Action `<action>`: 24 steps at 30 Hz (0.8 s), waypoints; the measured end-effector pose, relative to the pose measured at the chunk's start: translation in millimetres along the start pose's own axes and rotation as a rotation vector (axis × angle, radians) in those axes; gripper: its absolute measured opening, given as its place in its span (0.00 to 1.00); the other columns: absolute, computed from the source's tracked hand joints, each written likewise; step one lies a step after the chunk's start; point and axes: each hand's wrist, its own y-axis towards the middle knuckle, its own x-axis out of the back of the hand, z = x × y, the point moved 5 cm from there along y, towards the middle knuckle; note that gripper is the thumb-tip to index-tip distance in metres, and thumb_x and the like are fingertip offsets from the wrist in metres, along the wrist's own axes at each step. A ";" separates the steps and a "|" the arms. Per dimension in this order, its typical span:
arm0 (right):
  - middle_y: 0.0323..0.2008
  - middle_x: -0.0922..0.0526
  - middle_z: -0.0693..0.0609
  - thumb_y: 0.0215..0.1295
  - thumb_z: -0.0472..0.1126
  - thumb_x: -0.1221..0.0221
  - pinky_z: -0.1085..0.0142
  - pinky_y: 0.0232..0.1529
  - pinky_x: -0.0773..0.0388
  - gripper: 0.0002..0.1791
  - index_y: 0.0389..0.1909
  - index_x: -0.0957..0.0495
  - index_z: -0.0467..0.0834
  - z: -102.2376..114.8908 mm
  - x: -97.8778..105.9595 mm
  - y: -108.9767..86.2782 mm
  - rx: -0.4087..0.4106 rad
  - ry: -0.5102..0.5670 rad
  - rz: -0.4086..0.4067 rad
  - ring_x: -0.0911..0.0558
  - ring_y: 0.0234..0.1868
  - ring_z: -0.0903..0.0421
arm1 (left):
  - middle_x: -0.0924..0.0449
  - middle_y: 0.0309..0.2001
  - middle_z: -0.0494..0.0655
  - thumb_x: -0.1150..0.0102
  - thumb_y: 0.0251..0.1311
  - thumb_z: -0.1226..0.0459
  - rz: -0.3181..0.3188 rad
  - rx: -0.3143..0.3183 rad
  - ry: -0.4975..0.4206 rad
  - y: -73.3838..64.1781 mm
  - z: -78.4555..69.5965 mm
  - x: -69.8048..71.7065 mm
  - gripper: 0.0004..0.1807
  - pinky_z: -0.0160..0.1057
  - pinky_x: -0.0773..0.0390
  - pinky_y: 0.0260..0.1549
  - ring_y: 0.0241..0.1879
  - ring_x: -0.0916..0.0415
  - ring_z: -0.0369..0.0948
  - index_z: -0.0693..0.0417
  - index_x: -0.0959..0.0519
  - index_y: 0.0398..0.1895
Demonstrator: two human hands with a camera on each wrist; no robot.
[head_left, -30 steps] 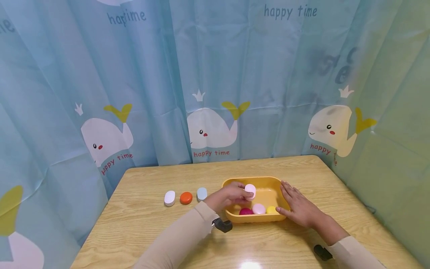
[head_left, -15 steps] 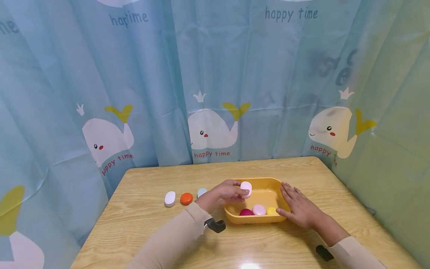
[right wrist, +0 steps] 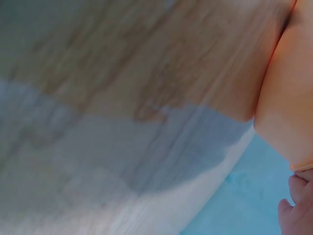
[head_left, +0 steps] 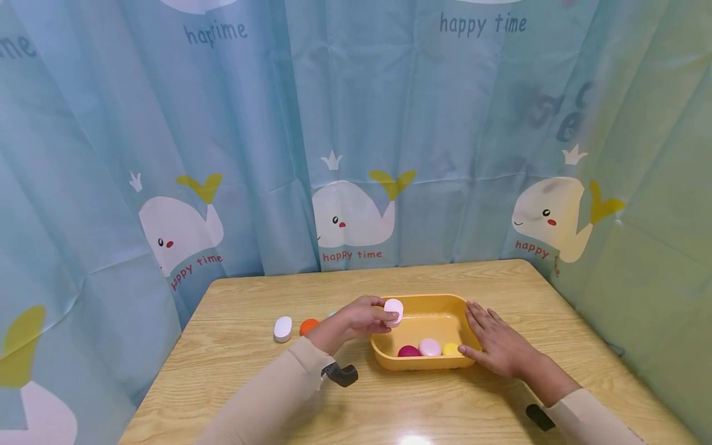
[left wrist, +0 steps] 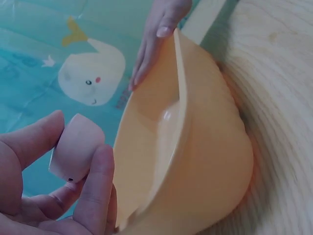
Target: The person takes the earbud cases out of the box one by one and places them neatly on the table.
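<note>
My left hand (head_left: 363, 316) pinches a small pale pink oval piece (head_left: 394, 312) between thumb and fingers, at the left end of a yellow plastic bin (head_left: 425, 363). Seen from the left wrist, this piece (left wrist: 78, 147) has rounded sides and a tiny dark hole near its lower edge. Straight fingers of my right hand (head_left: 500, 343) lie against the bin's right rim. Along the bin's near inner side sit a dark red piece (head_left: 408, 351), a pink piece (head_left: 430, 347) and a yellow piece (head_left: 450, 350), the last beside my right thumb.
Left of the bin on the wooden table (head_left: 233, 371) stand a white oval piece (head_left: 282, 329) and an orange round piece (head_left: 308, 326), partly behind my left wrist. A light blue piece is almost hidden there. A whale-print curtain (head_left: 356, 123) hangs behind the table.
My left hand has moved left with the pale pink piece, from over the bin's middle to its left end. It now covers more of the light blue piece. My right hand stays put.
</note>
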 end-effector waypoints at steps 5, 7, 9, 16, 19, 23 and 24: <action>0.73 0.49 0.35 0.69 0.64 0.51 0.43 0.69 0.50 0.47 0.70 0.45 0.27 -0.3 -0.9 -0.2 0.001 0.006 0.003 0.48 0.73 0.39 | 0.21 0.41 0.56 0.35 0.60 0.68 -0.017 -0.001 0.039 -11.6 -2.9 14.3 0.20 0.48 0.20 0.47 0.35 0.19 0.43 0.67 0.28 0.53; 0.73 0.49 0.34 0.69 0.64 0.51 0.43 0.69 0.50 0.47 0.70 0.45 0.27 -0.5 -0.8 -0.2 0.002 0.009 0.000 0.48 0.73 0.39 | 0.21 0.40 0.55 0.36 0.61 0.68 -0.024 -0.005 0.041 -15.9 -3.9 21.1 0.19 0.48 0.21 0.48 0.35 0.20 0.42 0.67 0.28 0.53; 0.73 0.49 0.34 0.69 0.64 0.51 0.44 0.69 0.50 0.47 0.70 0.45 0.27 -0.7 -0.4 0.0 0.005 0.009 -0.004 0.48 0.73 0.38 | 0.21 0.40 0.55 0.35 0.61 0.68 -0.031 -0.008 0.036 -19.6 -4.1 28.2 0.19 0.47 0.20 0.47 0.34 0.20 0.42 0.67 0.27 0.52; 0.73 0.49 0.34 0.69 0.64 0.51 0.45 0.70 0.51 0.47 0.70 0.45 0.26 -2.1 -1.0 -0.4 0.004 0.019 -0.012 0.48 0.72 0.38 | 0.23 0.41 0.55 0.37 0.62 0.70 -0.049 -0.017 0.026 -34.3 2.0 50.7 0.19 0.48 0.21 0.49 0.36 0.21 0.42 0.71 0.29 0.52; 0.73 0.49 0.34 0.69 0.64 0.51 0.45 0.70 0.51 0.47 0.70 0.46 0.27 -2.3 -2.6 -0.2 -0.001 0.026 -0.009 0.48 0.73 0.39 | 0.24 0.39 0.54 0.38 0.62 0.71 -0.063 -0.015 0.024 -40.2 8.7 62.0 0.18 0.47 0.21 0.49 0.36 0.22 0.42 0.71 0.30 0.51; 0.73 0.49 0.34 0.70 0.63 0.51 0.45 0.70 0.51 0.47 0.70 0.46 0.27 -2.4 -3.1 -0.5 -0.002 0.028 -0.016 0.48 0.73 0.39 | 0.25 0.37 0.53 0.38 0.62 0.70 -0.091 -0.008 0.009 -45.3 16.6 78.0 0.19 0.48 0.22 0.51 0.35 0.23 0.42 0.71 0.31 0.52; 0.73 0.49 0.34 0.70 0.63 0.51 0.45 0.70 0.51 0.47 0.70 0.46 0.27 -2.3 -3.1 -0.6 -0.001 0.029 -0.019 0.48 0.73 0.39 | 0.25 0.38 0.54 0.38 0.62 0.70 -0.100 -0.005 0.002 -46.0 18.1 81.9 0.19 0.48 0.22 0.51 0.36 0.23 0.42 0.71 0.31 0.52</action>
